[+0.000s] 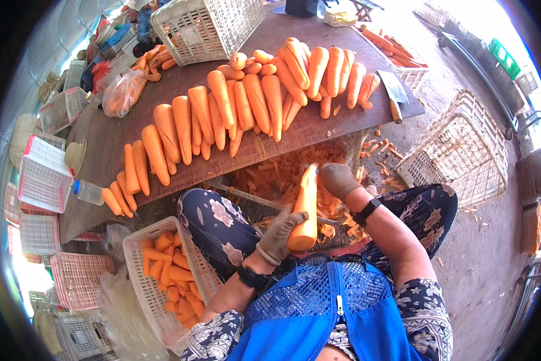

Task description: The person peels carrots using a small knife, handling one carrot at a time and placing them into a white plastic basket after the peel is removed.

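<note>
My gloved left hand (281,233) is closed around the thick end of a large carrot (305,216), whose narrow end points away from me above my lap. Beside that narrow end is my gloved right hand (340,180), fingers curled; a small part of a tool seems to show at the carrot's tip, but most of it is hidden. Beyond my hands a long row of carrots (216,113) lies on the brown table (189,173). A cleaver (393,90) with a wooden handle rests at the table's right corner.
A white plastic crate (132,266) with carrot pieces (175,270) stands left of my legs. Orange peelings (270,180) are heaped below the table edge. An empty dirty crate (460,144) stands at right. A water bottle (89,192) lies at the table's left end.
</note>
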Available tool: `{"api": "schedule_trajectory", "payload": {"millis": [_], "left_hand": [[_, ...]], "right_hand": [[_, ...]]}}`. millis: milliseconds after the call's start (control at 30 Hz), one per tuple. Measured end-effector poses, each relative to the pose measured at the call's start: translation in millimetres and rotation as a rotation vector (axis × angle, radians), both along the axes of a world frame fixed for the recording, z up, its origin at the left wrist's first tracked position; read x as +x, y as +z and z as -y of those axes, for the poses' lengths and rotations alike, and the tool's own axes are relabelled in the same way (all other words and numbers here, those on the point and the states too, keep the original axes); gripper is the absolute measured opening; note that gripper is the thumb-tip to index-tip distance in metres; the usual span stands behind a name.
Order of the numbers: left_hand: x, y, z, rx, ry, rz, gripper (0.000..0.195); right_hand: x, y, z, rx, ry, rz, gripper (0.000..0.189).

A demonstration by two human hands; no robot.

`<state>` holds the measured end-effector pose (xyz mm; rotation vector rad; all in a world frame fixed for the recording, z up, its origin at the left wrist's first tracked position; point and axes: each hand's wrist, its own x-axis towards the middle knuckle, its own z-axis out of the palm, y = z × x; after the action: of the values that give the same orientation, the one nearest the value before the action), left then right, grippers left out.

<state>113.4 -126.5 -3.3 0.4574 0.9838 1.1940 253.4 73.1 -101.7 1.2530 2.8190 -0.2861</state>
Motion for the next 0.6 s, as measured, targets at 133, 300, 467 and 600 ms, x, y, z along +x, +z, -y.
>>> {"api": "schedule_trajectory", "payload": {"millis": [133,300,467,600], "left_hand": [[-6,-14,7,0.011,-0.017,0.061,0.047],[-13,-15,8,0.032,0.082,-0.023,0.041],[-10,-6,3,0.016,0.095,0.043,0.042],[-11,-7,2,-0.017,0.113,0.031,0.043]], "right_hand": [[24,4,-3,-0.04,-0.137,-0.077,0.019],[27,62,52,-0.184,0.074,-0.185,0.021],[14,79,80,-0.345,0.348,-0.138,0.031],[1,70,72,-0.233,0.332,-0.087,0.039]]}}
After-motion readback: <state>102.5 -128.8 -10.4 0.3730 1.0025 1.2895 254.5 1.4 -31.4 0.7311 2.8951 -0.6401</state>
